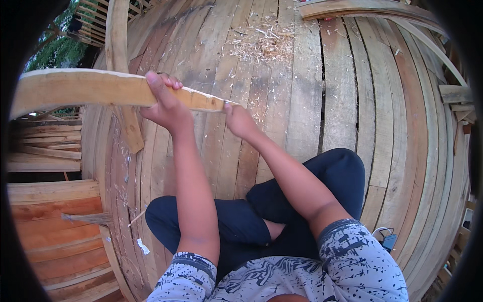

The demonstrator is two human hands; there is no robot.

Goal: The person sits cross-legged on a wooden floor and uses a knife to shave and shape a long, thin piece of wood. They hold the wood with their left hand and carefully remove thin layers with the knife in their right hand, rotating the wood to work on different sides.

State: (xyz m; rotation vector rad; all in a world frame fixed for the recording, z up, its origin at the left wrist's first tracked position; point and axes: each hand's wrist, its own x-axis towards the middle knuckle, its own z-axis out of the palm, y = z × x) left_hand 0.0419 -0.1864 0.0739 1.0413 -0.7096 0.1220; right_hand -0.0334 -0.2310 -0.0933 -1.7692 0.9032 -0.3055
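A long, curved wooden plank (85,90) reaches from the left rim to the middle of the view, narrowing at its right end. Its upper edge is pale and uneven, like freshly cut wood. My left hand (168,103) is closed round it, thumb on the near face and fingertips over the top edge. At the narrow tip my right hand (241,121) is closed, its thumb against the wood. The right palm is hidden, so anything else inside it does not show. Both arms stretch forward over my crossed legs (322,186).
Wood shavings (266,43) lie heaped on the plank floor (302,121). An upright post (116,35) and a slanting brace (130,131) stand behind the held plank. Curved timbers (372,7) lie at the far right. A phone-like dark device (389,241) with a cable lies beside my right knee.
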